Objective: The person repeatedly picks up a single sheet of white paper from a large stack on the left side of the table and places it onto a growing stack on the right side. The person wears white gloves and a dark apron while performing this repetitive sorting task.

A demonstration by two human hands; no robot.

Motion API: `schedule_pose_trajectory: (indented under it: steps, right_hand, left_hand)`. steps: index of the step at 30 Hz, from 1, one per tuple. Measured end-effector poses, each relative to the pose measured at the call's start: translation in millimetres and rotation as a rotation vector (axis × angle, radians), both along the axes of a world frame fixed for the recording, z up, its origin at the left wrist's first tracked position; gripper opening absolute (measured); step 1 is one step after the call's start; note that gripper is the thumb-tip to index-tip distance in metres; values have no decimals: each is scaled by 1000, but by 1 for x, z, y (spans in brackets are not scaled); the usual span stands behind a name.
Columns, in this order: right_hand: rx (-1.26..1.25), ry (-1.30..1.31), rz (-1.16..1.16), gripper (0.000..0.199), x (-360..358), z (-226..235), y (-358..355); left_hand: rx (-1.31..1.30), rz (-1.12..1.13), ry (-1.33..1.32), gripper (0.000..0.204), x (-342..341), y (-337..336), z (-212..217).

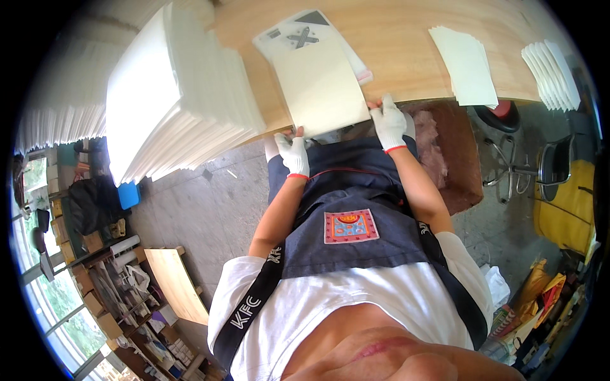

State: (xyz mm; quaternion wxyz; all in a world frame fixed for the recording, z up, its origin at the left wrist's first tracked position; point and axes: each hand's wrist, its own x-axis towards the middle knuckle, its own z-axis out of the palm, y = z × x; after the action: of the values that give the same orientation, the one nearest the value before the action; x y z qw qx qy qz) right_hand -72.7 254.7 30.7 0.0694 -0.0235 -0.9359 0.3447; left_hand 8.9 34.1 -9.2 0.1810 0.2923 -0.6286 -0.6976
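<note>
Both my hands wear white gloves with red cuffs. My left hand [293, 154] grips the near left corner of a cream rectangular sheet [318, 86] that lies on the wooden table [394, 44]. My right hand [390, 122] holds the sheet's near right corner at the table's edge. Under the sheet's far end lies a clear plastic bag with a grey printed card [298, 35]. I wear a dark blue apron [356, 209] with a coloured patch over a white shirt.
A tall stack of white sheets [171, 95] stands at the left of the table. A small pile of cream sheets [465, 66] and a fanned white pile [551, 73] lie at the right. Stools [508, 159], a yellow bin [565, 209] and shelves [127, 298] stand on the floor.
</note>
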Motion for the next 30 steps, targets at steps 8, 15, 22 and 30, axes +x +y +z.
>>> schedule_pose_trajectory:
  steps: [8, 15, 22, 30]
  right_hand:
    - [-1292, -617, 217, 21, 15, -8, 4]
    - [-1451, -546, 605, 26, 7, 166, -92]
    - [-981, -404, 875, 25, -12, 277, -184]
    - [-1351, -89, 408, 25, -34, 138, -72]
  left_hand:
    - [-283, -404, 137, 17, 1, 7, 159]
    - [-385, 38, 584, 12, 61, -65, 291]
    - [-1271, 178, -24, 22, 67, -190, 339]
    - [-443, 455, 604, 31, 81, -196, 160]
